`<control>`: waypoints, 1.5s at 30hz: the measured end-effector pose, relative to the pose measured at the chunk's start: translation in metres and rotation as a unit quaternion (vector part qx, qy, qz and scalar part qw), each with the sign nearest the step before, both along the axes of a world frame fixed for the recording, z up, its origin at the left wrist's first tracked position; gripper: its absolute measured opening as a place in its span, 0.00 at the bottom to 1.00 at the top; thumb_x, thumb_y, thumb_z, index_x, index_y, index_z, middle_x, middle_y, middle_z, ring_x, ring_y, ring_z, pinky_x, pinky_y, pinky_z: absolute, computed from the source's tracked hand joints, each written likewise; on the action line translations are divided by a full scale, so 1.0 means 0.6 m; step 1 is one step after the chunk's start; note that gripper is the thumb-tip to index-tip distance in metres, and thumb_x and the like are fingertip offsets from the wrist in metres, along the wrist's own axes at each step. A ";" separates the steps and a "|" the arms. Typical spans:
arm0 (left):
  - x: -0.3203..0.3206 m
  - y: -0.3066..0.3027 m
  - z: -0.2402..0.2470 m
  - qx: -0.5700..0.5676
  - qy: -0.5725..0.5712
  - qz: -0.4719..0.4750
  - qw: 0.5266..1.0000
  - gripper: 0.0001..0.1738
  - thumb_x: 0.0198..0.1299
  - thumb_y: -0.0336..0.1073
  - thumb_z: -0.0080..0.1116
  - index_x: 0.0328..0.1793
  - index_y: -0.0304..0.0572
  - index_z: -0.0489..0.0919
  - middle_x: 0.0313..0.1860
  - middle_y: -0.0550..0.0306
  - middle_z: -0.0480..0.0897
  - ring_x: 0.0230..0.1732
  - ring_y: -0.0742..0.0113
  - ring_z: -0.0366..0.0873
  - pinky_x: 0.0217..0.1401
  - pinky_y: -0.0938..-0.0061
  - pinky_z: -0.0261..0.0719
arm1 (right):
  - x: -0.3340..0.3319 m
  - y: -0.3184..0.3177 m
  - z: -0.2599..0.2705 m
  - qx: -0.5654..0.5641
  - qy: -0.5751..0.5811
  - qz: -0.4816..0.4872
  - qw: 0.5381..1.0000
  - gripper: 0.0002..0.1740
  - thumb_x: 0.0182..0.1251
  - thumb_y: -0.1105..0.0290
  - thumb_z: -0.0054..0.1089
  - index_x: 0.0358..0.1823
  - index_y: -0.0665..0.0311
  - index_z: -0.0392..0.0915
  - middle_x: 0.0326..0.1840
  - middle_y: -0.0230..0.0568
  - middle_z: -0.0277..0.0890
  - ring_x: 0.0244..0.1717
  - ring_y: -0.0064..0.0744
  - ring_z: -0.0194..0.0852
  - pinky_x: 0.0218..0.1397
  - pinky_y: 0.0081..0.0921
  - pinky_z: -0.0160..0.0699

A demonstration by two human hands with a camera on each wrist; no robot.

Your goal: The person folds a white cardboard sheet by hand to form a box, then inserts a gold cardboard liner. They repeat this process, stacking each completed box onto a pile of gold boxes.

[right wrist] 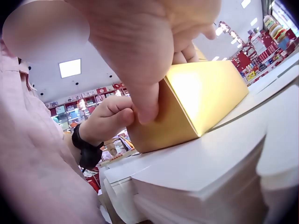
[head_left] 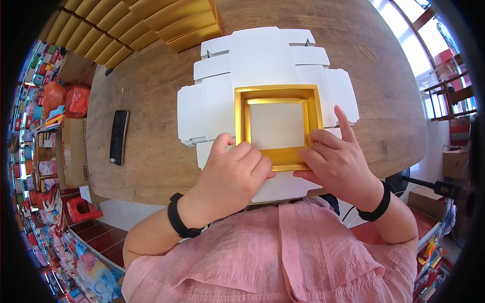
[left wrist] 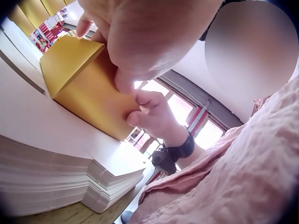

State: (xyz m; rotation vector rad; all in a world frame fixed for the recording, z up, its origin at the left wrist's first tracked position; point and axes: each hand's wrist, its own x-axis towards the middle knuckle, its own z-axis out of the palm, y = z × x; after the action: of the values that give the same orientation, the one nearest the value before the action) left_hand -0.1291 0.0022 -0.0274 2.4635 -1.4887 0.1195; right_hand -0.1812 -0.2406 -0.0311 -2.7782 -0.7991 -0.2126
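An open-topped square gold box point(head_left: 283, 155) with a pale bottom rests on a stack of flat white die-cut box blanks point(head_left: 255, 55). My left hand point(head_left: 230, 174) pinches the near wall toward its left corner, fingers curled over the rim and thumb outside. Toward the right end of that same wall, my right hand point(head_left: 343, 164) pinches it likewise, with one finger sticking up. Both thumbs press the outer face of the gold box point(left wrist: 88, 98) in the left wrist view. Seen from the right wrist, the box point(right wrist: 205, 93) sits on the layered white blanks point(right wrist: 201, 168).
Rows of finished-looking gold boxes point(head_left: 172, 22) are stacked at the table's back left. A dark phone point(head_left: 119, 137) lies on the left of the wooden table point(head_left: 151, 171). At the back right lies a rubber band point(head_left: 368, 53). A cardboard carton point(head_left: 74, 151) stands beyond the left edge.
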 end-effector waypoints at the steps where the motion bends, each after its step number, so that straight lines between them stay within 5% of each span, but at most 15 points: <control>1: 0.000 -0.001 0.000 0.000 0.000 0.000 1.000 0.11 0.56 0.40 0.69 0.36 0.46 0.78 0.29 0.63 0.75 0.37 0.64 0.74 0.49 0.60 0.66 | 0.000 0.000 0.001 0.000 0.000 0.000 1.000 0.16 0.54 0.56 0.74 0.37 0.56 0.81 0.31 0.27 0.77 0.50 0.27 0.79 0.85 0.65 0.39; 6: 0.007 -0.008 -0.007 0.015 -0.006 0.007 1.000 0.18 0.56 0.51 0.70 0.34 0.45 0.79 0.29 0.62 0.77 0.39 0.63 0.75 0.62 0.50 0.64 | 0.000 0.016 -0.011 -0.010 -0.035 -0.002 0.999 0.17 0.52 0.59 0.73 0.22 0.55 0.72 0.23 0.27 0.71 0.44 0.27 0.77 0.86 0.62 0.43; 16: 0.032 -0.034 0.003 0.116 0.047 -0.016 0.992 0.27 0.55 0.62 0.67 0.24 0.45 0.86 0.19 0.63 0.80 0.39 0.64 0.78 0.72 0.47 0.61 | 0.024 0.017 -0.013 -0.005 0.018 0.042 0.999 0.16 0.54 0.63 0.69 0.15 0.55 0.72 0.13 0.26 0.64 0.29 0.28 0.74 0.85 0.57 0.49; 19: 0.036 -0.034 0.000 0.160 0.037 -0.027 0.986 0.26 0.58 0.61 0.65 0.26 0.46 0.85 0.20 0.63 0.80 0.41 0.64 0.80 0.73 0.47 0.62 | 0.021 0.014 -0.007 -0.076 0.060 0.057 0.994 0.11 0.57 0.61 0.70 0.25 0.54 0.77 0.21 0.26 0.71 0.39 0.29 0.78 0.83 0.62 0.47; 21: 0.038 -0.024 -0.007 0.090 0.022 -0.069 0.993 0.21 0.59 0.58 0.65 0.30 0.47 0.85 0.25 0.63 0.82 0.42 0.63 0.80 0.72 0.47 0.63 | 0.016 0.013 -0.003 0.072 0.010 0.054 0.996 0.15 0.58 0.57 0.72 0.41 0.53 0.81 0.39 0.30 0.79 0.57 0.33 0.77 0.81 0.68 0.44; 22: 0.040 -0.017 -0.001 0.086 0.036 -0.079 0.993 0.17 0.61 0.53 0.65 0.37 0.49 0.84 0.32 0.63 0.83 0.43 0.63 0.79 0.72 0.46 0.63 | 0.012 -0.001 0.016 0.080 0.067 0.061 0.993 0.26 0.57 0.52 0.75 0.55 0.50 0.78 0.56 0.34 0.76 0.72 0.37 0.68 0.80 0.71 0.41; 26: 0.057 0.023 0.122 0.015 0.011 -0.045 0.999 0.12 0.56 0.41 0.72 0.40 0.49 0.81 0.37 0.64 0.82 0.50 0.63 0.80 0.77 0.34 0.56 | -0.025 -0.096 0.012 0.301 -0.115 -0.069 0.944 0.21 0.66 0.60 0.68 0.55 0.61 0.75 0.62 0.50 0.75 0.69 0.57 0.70 0.80 0.65 0.49; 28: 0.072 0.050 0.222 -0.044 -0.061 -0.027 0.997 0.13 0.55 0.40 0.72 0.44 0.50 0.82 0.40 0.64 0.81 0.53 0.65 0.79 0.79 0.29 0.47 | -0.047 -0.129 -0.023 0.381 -0.153 -0.180 0.894 0.14 0.73 0.63 0.57 0.53 0.63 0.74 0.60 0.51 0.75 0.68 0.53 0.70 0.79 0.61 0.53; 30: 0.100 0.070 0.324 -0.035 -0.192 0.031 0.980 0.23 0.47 0.35 0.76 0.52 0.50 0.82 0.43 0.61 0.82 0.56 0.58 0.79 0.79 0.29 0.46 | -0.067 -0.151 -0.054 0.366 -0.128 -0.260 0.885 0.12 0.70 0.69 0.56 0.52 0.64 0.74 0.59 0.50 0.75 0.67 0.52 0.70 0.80 0.57 0.53; 31: 0.127 0.078 0.371 -0.096 -0.227 0.040 0.968 0.20 0.55 0.33 0.72 0.55 0.49 0.81 0.45 0.58 0.81 0.56 0.54 0.79 0.79 0.32 0.47 | -0.073 -0.158 -0.071 0.370 -0.144 -0.251 0.883 0.12 0.70 0.69 0.56 0.52 0.64 0.74 0.59 0.50 0.75 0.67 0.52 0.70 0.80 0.57 0.53; 32: 0.157 0.084 0.413 -0.151 -0.297 0.040 0.942 0.15 0.64 0.31 0.64 0.56 0.44 0.80 0.47 0.54 0.81 0.55 0.53 0.80 0.76 0.46 0.61 | -0.080 -0.163 -0.089 0.337 -0.119 -0.270 0.894 0.12 0.68 0.72 0.56 0.52 0.65 0.74 0.58 0.50 0.75 0.66 0.52 0.70 0.80 0.56 0.52; 33: 0.177 0.081 0.447 -0.234 -0.218 0.122 0.940 0.12 0.71 0.32 0.58 0.58 0.38 0.79 0.50 0.51 0.82 0.55 0.56 0.80 0.67 0.65 0.72 | -0.085 -0.163 -0.104 0.303 -0.094 -0.290 0.903 0.13 0.66 0.75 0.56 0.51 0.65 0.74 0.57 0.50 0.74 0.65 0.53 0.69 0.80 0.55 0.52; 34: 0.224 0.083 0.485 -0.252 -0.266 0.099 0.925 0.15 0.75 0.34 0.55 0.62 0.34 0.77 0.53 0.49 0.83 0.55 0.62 0.81 0.58 0.75 0.76 | -0.089 -0.159 -0.116 0.304 -0.106 -0.285 0.903 0.13 0.66 0.75 0.56 0.51 0.65 0.74 0.57 0.50 0.74 0.65 0.53 0.69 0.80 0.55 0.52; 38: 0.391 0.094 0.571 -0.291 -0.218 0.138 0.921 0.17 0.75 0.37 0.55 0.64 0.36 0.78 0.54 0.49 0.86 0.55 0.63 0.82 0.61 0.72 0.76 | -0.091 -0.157 -0.136 0.294 -0.074 -0.327 0.895 0.15 0.62 0.79 0.57 0.51 0.65 0.74 0.56 0.51 0.74 0.64 0.54 0.69 0.79 0.55 0.52; 45: 0.517 0.105 0.531 -0.226 -0.195 0.181 0.937 0.19 0.70 0.36 0.60 0.63 0.37 0.80 0.56 0.45 0.85 0.58 0.55 0.82 0.65 0.65 0.76 | -0.090 -0.155 -0.134 0.274 -0.103 -0.319 0.901 0.14 0.61 0.78 0.58 0.49 0.65 0.74 0.54 0.52 0.75 0.62 0.56 0.70 0.78 0.56 0.56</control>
State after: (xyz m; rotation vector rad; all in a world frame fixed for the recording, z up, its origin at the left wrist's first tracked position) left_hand 0.1814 0.0651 0.2915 2.3683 -0.9548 0.9553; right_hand -0.2355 -0.3338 -0.1114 -2.3779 0.1697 -0.7286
